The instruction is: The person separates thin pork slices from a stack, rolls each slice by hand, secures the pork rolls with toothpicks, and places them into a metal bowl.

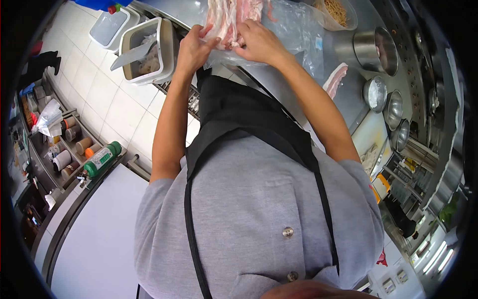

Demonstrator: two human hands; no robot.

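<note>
Strips of pale pink, fatty raw meat (228,20) lie on a clear plastic sheet (294,30) at the top of the view, on a steel counter. My left hand (195,49) is at the left edge of the meat, its fingers bent against the near end. Just to the right, my right hand (260,42) has its fingers curled on the same near end of the strips. The two hands are a short way apart. A separate meat strip (335,79) lies on the bare steel to the right of the sheet.
A white bin (168,55) with a flat blade-like tool across it stands left of the counter. To the right are a steel pot (376,51), several metal bowls (375,93) and a container of thin brown sticks (334,12). A green bottle (102,158) lies at lower left.
</note>
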